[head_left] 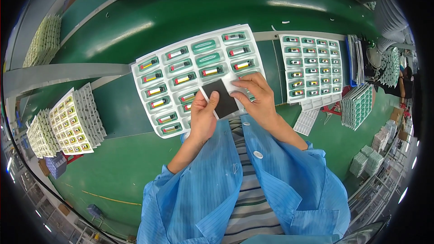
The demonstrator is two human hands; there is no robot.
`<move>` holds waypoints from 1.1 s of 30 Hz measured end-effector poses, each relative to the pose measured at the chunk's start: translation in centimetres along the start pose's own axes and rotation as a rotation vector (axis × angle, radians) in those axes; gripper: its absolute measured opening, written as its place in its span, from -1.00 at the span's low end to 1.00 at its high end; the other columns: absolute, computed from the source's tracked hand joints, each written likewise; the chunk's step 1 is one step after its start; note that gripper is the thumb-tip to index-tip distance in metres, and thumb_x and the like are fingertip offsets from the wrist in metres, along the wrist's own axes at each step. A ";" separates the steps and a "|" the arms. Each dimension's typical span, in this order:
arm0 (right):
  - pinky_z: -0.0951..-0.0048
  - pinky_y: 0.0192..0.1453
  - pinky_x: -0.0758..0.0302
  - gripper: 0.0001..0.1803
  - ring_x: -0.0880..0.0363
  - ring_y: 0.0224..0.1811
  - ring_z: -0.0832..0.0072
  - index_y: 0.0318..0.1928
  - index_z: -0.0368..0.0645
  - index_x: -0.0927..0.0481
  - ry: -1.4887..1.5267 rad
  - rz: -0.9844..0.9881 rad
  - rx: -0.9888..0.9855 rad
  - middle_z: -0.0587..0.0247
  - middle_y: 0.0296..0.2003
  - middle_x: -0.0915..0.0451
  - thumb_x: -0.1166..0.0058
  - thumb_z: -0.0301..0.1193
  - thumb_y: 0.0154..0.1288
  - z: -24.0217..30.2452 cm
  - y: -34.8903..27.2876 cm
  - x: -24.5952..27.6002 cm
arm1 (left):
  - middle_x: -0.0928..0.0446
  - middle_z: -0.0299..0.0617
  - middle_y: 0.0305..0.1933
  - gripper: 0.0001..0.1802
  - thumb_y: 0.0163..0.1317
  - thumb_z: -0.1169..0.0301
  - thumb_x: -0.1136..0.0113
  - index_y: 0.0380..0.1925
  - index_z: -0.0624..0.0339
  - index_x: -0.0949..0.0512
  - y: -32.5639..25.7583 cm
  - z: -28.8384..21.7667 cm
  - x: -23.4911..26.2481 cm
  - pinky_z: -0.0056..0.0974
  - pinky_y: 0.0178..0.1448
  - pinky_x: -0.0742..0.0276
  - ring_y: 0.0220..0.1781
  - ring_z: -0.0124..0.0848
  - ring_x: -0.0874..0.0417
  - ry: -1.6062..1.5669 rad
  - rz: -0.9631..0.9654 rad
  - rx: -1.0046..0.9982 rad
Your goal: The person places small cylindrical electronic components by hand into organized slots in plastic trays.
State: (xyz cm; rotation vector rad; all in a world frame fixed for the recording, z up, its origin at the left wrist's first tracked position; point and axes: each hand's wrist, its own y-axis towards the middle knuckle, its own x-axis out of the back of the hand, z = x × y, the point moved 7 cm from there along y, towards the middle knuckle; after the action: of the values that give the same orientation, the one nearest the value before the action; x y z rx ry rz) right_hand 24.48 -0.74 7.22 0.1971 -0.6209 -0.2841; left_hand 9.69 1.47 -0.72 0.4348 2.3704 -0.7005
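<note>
My left hand (204, 114) grips a black rectangular sheet (219, 98) with a pale edge, its thumb flat on the dark face. At the sheet's upper right, my right hand (257, 96) pinches a thin white piece (230, 82) between thumb and fingers. Whether that piece is still joined to the black sheet cannot be made out. Beneath both hands lies a white moulded tray (190, 47). Most of its visible pockets hold small battery-like parts (212, 71) in red, yellow, black and white. Two pockets in the third column show only green. My hands hide the tray's lower right.
To the right lies another filled tray (332, 50), with pale trays (308, 122) below it. Stacked trays stand at the left (72, 119) and far right (357, 106). A grey metal bar (68, 73) crosses the left side. Behind runs a green belt-like surface (217, 7).
</note>
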 end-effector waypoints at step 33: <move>0.43 -0.26 -0.57 -0.89 -0.59 -0.28 0.37 -0.33 -0.25 -0.64 0.025 0.262 0.018 0.23 -0.29 -0.56 -0.27 -0.60 0.07 -2.0 -1.8 -2.3 | -0.55 -0.19 -0.04 -0.50 0.15 0.65 -0.24 0.10 0.34 -0.35 0.7 -0.9 0.6 -0.36 0.13 -0.47 0.01 -0.49 -0.55 0.490 0.022 0.109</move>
State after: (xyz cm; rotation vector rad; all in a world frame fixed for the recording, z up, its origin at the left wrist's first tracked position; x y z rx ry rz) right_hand 23.53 -1.55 3.92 0.1348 -0.6168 -0.0234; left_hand 9.12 2.58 -0.77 0.7496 2.7823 -0.7857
